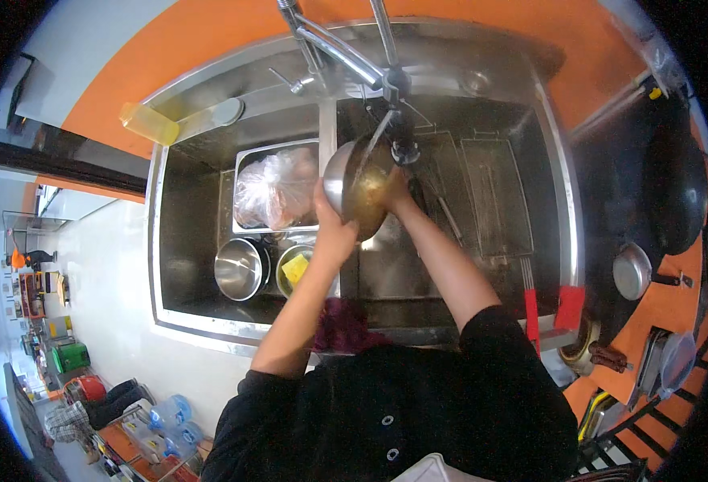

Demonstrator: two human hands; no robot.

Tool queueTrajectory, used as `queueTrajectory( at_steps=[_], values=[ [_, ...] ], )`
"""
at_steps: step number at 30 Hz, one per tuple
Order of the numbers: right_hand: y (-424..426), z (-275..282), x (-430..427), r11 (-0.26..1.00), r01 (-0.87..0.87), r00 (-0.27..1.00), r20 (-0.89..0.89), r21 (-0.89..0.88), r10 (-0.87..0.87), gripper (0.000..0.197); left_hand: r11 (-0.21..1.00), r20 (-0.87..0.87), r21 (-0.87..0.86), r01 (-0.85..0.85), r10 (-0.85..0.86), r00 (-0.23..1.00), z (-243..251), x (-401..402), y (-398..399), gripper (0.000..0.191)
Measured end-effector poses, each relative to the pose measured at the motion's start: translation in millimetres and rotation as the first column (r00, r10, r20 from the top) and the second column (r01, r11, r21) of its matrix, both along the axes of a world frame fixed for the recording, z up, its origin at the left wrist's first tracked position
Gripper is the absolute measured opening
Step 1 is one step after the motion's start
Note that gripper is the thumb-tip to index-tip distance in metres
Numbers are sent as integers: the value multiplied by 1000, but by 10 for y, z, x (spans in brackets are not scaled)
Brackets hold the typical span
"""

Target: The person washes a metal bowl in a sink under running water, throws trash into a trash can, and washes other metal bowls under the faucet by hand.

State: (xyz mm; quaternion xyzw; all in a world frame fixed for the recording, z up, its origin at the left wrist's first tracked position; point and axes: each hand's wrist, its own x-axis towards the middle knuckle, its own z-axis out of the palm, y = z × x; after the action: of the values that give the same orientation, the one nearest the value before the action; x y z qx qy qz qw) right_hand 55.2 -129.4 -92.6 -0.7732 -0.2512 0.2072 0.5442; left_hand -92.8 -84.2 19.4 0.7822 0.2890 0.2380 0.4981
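My left hand [336, 232] grips the near left side of a metal bowl [339, 175], which is tilted over the divider of a double steel sink. My right hand [395, 191] is at the bowl's right side, its fingers partly hidden; whether it grips the rim or reaches inside I cannot tell. Water runs from the black spray head [403, 147] area into the bowl. In the left basin, a metal tray [238, 156] holds a clear plastic bag [275, 187]. Below it stand a steel pot [239, 271] and a bowl with a yellow sponge [294, 269].
Wire racks [498, 193] and a whisk lie in the right basin. A red-handled fork [531, 307] leans at its near right edge. A yellow bottle [149, 123] lies at the back left corner. Pans hang at right. Another person [67, 422] is far off at lower left.
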Motion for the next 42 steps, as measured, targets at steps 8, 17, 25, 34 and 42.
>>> queueTrajectory(
  at_steps=[8,17,25,34,42],
  values=[
    [182,407,149,998,8,996,90,-55,-3,52,995,11,-73,-64,65,998,26,36,4,84],
    [21,310,-235,887,4,695,639,-461,329,44,997,61,31,-71,69,996,81,240,64,75],
    [-270,939,-145,666,-238,673,375,-707,638,41,964,164,-227,-141,180,970,-285,253,323,77],
    [-383,1019,-163,683,-609,780,-146,-403,609,38,812,131,-583,26,63,989,-78,391,46,73],
    [-111,460,-260,880,-194,966,-73,433,249,40,548,47,-836,18,38,998,-124,408,-59,27]
  ],
)
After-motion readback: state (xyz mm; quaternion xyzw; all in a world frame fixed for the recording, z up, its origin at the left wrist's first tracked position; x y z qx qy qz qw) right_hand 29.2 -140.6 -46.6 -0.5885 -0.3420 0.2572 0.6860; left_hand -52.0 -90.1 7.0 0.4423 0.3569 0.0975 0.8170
